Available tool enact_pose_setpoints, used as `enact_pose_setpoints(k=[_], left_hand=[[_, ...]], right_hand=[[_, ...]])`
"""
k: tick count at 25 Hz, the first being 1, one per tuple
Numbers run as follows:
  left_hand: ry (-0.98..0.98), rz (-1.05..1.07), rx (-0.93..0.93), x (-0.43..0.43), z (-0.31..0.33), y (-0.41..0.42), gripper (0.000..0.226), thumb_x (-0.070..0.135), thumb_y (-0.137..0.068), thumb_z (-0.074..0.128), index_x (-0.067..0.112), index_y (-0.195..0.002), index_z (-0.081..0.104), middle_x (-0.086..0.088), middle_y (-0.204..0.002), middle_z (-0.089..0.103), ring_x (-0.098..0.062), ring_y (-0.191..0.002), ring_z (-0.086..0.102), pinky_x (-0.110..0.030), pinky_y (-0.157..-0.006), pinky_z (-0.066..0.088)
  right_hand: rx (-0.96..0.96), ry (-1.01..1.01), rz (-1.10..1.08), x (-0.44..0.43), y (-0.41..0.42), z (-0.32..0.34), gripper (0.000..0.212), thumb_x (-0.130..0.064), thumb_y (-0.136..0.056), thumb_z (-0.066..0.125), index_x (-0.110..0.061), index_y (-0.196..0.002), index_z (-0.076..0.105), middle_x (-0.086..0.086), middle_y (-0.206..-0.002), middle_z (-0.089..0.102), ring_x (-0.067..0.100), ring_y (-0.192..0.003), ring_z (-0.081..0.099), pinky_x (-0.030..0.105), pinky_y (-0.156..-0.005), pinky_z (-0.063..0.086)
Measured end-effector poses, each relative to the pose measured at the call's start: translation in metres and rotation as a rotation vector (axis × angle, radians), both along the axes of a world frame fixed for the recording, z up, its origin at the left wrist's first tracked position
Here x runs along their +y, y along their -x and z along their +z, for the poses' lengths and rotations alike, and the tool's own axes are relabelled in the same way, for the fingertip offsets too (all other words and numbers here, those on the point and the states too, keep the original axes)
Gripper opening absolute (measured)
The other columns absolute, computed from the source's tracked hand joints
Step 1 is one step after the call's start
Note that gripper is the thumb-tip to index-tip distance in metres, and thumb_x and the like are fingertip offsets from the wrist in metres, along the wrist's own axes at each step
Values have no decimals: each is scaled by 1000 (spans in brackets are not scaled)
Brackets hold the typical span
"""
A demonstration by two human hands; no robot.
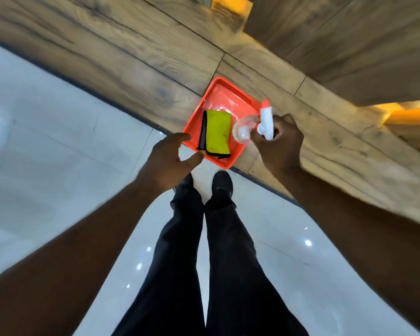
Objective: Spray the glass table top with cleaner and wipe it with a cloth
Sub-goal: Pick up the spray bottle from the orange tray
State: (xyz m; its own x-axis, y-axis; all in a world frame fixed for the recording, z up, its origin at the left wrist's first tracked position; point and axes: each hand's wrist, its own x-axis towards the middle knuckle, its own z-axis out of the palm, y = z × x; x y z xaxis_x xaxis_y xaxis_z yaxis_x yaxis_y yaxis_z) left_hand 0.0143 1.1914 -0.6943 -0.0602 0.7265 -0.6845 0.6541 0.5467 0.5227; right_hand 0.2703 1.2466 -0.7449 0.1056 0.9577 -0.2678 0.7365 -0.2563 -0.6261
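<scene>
A folded yellow-green cloth [218, 132] with a black edge lies in an orange tray [224, 93] on a wood-grain surface. My right hand [280, 139] is closed around a clear spray bottle [243, 129] with a white and orange trigger head [266, 117], held over the tray's right corner. My left hand [171, 155] hovers open at the tray's near left corner, its fingertips close to the cloth's black edge; whether it touches the cloth cannot be told. No glass table top can be made out.
The wood-grain surface [131, 49] runs diagonally across the view, with a dark edge toward me. Glossy white floor tiles [46, 141] lie below, where my legs and black shoes stand. Lit yellow recesses [407, 115] show at the top and right.
</scene>
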Motion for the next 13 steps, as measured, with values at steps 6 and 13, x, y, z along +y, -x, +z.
enact_pose_setpoints(k=[6, 13], left_hand=[[-168, 288, 123, -70, 211, 33, 60, 55, -90, 72, 26, -140, 57, 5, -143, 58, -11, -128, 55, -36, -107, 48], [-292, 666, 363, -212, 329, 69, 58, 58, -88, 72, 28, -137, 59, 7, -139, 59, -11, -127, 56, -29, -106, 44]], right_hand=[[228, -101, 264, -36, 44, 231, 20, -14, -75, 90, -15, -94, 82, 4, -88, 71, 10, -72, 63, 5, -68, 39], [462, -154, 852, -84, 135, 344, 32, -27, -83, 92, -11, -108, 81, 11, -94, 63, 11, -77, 60, 16, -73, 50]])
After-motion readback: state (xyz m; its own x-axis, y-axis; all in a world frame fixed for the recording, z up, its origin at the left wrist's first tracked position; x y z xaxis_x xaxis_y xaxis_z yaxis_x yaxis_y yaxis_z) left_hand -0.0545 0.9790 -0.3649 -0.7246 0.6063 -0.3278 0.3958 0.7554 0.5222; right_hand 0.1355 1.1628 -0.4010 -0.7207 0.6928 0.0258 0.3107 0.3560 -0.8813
